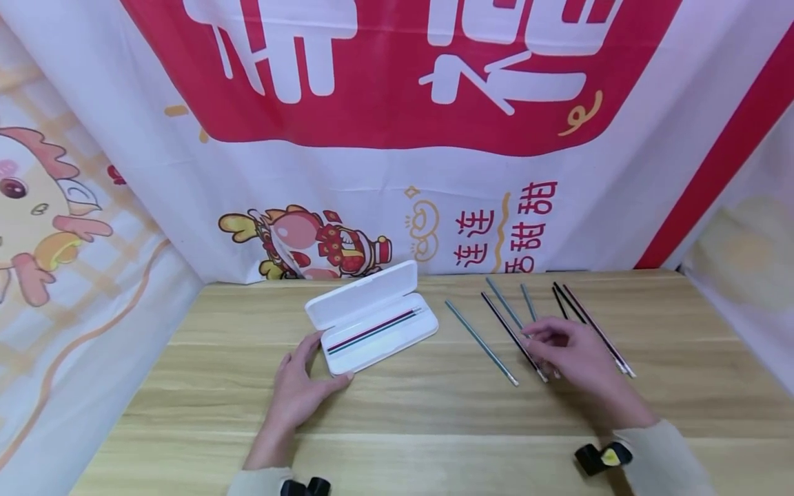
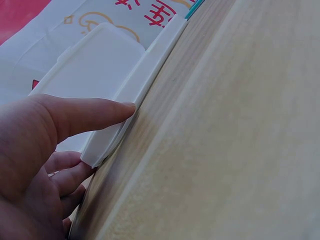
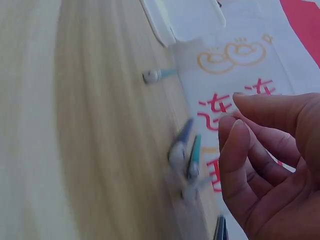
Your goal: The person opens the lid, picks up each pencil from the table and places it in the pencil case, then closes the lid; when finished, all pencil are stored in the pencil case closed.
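Both hands rest low on the wooden table (image 1: 397, 406): left hand (image 1: 302, 393), fingers relaxed and spread, touches the open white pencil case (image 1: 372, 318) at its near corner; right hand (image 1: 573, 358), fingers loosely curled, hovers over scattered pencils (image 1: 515, 337), gripping none

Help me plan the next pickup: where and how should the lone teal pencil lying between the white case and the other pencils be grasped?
Probably pinch the teal pencil near mid-shaft from above, thumb and forefinger across its width. It lies flat on the table, apart from the others, so both sides look free. The right hand is nearest; the left hand touches the case.
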A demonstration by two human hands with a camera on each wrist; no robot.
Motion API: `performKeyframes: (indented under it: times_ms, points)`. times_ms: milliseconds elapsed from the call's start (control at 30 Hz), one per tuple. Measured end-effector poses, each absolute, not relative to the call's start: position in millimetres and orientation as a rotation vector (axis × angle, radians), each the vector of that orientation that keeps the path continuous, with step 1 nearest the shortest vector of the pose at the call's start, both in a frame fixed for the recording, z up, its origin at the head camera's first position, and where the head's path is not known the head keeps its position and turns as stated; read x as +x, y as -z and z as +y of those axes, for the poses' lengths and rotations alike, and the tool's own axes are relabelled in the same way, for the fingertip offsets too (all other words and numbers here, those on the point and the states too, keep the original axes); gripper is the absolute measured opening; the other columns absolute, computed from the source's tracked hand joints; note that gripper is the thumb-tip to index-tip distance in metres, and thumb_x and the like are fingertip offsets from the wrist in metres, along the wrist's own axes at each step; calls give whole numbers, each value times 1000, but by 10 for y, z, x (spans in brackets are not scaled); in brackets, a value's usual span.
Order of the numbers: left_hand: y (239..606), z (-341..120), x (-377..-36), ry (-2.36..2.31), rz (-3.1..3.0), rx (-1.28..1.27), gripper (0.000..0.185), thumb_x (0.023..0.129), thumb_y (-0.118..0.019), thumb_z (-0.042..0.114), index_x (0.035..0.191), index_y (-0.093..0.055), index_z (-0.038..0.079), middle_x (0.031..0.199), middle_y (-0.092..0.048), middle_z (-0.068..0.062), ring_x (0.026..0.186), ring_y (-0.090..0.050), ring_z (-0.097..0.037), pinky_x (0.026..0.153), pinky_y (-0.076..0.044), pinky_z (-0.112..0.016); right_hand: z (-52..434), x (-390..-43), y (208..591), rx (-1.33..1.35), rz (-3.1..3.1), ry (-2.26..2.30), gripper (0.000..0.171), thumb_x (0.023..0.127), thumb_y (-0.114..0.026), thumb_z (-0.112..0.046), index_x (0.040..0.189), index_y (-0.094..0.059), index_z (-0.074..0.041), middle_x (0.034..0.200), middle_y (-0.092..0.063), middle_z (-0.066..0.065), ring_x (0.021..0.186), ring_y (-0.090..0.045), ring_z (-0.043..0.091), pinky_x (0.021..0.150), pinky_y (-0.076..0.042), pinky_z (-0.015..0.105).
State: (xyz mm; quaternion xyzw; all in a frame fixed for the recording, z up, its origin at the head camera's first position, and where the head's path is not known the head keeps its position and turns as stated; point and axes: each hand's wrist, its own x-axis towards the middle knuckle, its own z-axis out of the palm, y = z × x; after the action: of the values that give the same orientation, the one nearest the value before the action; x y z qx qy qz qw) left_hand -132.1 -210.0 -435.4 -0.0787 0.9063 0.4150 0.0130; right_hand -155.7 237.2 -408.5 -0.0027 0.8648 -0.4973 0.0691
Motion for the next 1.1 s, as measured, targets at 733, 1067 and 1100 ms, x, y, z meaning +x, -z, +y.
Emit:
performKeyframes:
  times_ms: [733,1067,1100]
  points:
    - [4381,-2115,-1329,-1297,2812,-260,100,81,-94,35,164,-41,17,171,-42,-18,164,-27,-44,139,1,-57,3704,-1207,4357,446,2556,1637,2,102,-76,-33,102,-78,-33,84,-73,-20,74,-68,4,64,-62,24]
    - [4360,-2107,-1328,-1281,2804,-267,102,81,-93,37,166,-39,18,171,-41,-18,164,-25,-46,138,0,-59,3717,-1233,4389,481,2624,1494,48,102,-75,-40,131,-68,-3,87,-72,-26,72,-68,8,62,-62,28]
    - [4357,-2107,-1328,-1278,2803,-268,103,81,-94,37,166,-39,18,171,-41,-18,164,-25,-46,138,0,-59,3715,-1233,4392,480,2638,1471,51,101,-75,-41,133,-67,-2,87,-71,-26,71,-67,8,62,-61,28]
